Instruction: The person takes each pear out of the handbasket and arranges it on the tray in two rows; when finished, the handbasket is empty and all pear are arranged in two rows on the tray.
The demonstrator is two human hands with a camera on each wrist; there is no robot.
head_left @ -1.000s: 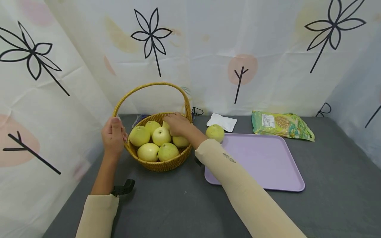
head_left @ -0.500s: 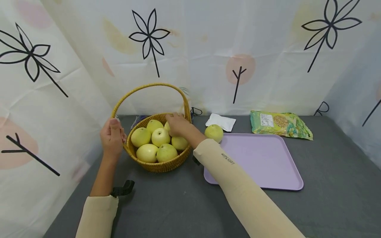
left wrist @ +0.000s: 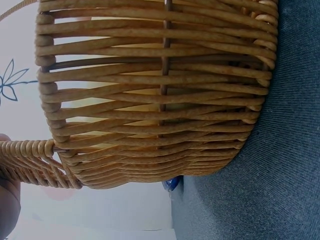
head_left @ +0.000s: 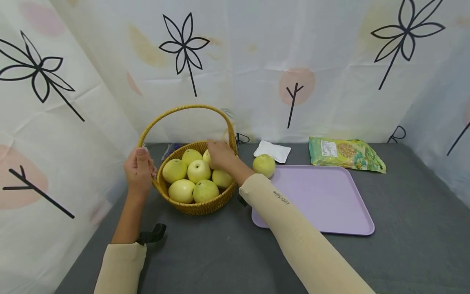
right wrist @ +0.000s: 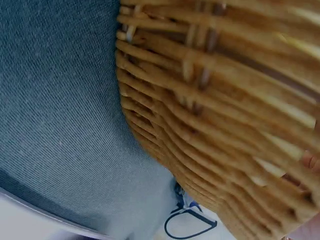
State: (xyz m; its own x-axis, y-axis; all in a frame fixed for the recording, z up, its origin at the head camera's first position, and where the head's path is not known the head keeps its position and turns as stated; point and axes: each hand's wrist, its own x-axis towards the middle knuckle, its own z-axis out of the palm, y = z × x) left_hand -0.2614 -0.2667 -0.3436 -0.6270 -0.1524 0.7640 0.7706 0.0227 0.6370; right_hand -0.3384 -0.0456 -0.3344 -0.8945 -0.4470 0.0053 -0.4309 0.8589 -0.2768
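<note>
A woven wicker basket (head_left: 200, 208) with a tall arched handle (head_left: 194, 107) stands on the grey cloth. Several round yellow-green fruits that look like pears (head_left: 198, 170) fill it. My left hand (head_left: 138, 169) grips the handle low on its left side, thumb upward; in the left wrist view the basket's slatted side (left wrist: 160, 100) takes up most of the picture. Over the back right rim, my right hand (head_left: 222, 157) reaches down among the fruits, beside a partly covered one (head_left: 207, 156). Its fingertips are hidden, and only bits of it (right wrist: 311, 159) show through the slats.
To the right lies a lilac tray (head_left: 327, 200). A single fruit (head_left: 264, 165) sits by its back left corner, before a white packet (head_left: 273, 151). A green and yellow food bag (head_left: 346, 154) lies farther right. Patterned curtain (head_left: 253, 61) hangs behind.
The right hand has shifted very slightly within the back of the basket. The left hand keeps its grip on the handle, and the fruits look unmoved.
</note>
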